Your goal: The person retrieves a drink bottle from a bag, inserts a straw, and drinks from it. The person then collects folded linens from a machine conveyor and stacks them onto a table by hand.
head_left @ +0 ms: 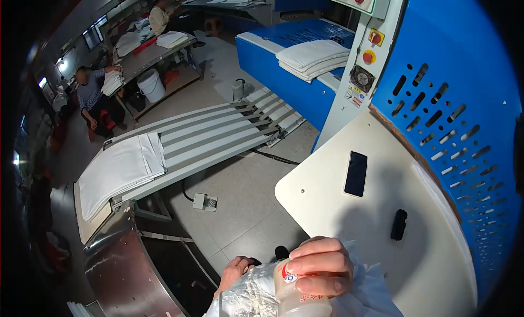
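My right hand (322,268) is wrapped round a translucent plastic bottle (303,300) with red print and a round logo, held close to my body at the bottom of the view. The bottle's contents look pale and cloudy. Lower left of it is my left hand (232,274), near my waist, with fingers curled and partly hidden. What those fingers hold, if anything, does not show. White patterned cloth (254,289) covers my front between the two hands. A smartphone (356,174) and a small black object (399,224) lie on the cream tabletop (322,208) to the right.
Folded white cloths (120,164) lie on a slatted conveyor (213,128). More folded cloth (314,59) sits on a blue machine (289,87) with control buttons (368,56). A foot pedal (205,202) is on the floor. Two people sit near a far table (158,52) beside a white bucket (151,85).
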`<action>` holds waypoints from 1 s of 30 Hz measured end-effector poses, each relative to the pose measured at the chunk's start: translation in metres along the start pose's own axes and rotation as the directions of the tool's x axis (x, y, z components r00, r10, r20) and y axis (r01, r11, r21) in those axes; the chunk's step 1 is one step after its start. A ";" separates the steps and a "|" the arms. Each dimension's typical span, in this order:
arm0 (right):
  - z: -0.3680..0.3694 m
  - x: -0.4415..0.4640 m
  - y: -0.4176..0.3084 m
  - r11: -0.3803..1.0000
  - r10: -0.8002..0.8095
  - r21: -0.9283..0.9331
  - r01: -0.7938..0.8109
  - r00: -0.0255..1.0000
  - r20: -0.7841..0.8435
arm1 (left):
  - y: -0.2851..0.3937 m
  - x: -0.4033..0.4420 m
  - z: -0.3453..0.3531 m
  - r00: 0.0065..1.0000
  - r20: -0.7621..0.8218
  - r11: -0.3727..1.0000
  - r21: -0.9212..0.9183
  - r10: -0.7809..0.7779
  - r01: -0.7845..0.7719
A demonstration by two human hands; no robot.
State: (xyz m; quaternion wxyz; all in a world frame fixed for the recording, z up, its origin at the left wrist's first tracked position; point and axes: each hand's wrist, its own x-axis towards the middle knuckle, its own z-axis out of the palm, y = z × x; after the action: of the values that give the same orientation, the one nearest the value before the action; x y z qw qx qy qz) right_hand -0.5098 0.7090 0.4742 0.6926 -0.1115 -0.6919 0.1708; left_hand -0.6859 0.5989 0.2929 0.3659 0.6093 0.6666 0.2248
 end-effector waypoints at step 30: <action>-0.087 -0.022 0.059 0.981 0.195 -0.013 -0.195 0.971 0.141 | 0.034 0.056 0.026 0.993 0.096 0.985 0.150 0.068 -0.082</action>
State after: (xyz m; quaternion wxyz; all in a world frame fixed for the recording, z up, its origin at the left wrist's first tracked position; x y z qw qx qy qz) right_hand -0.4278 0.7614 0.4299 0.6215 -0.1663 -0.7250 0.2459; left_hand -0.6438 0.6554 0.2900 0.3389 0.6699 0.6413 0.1585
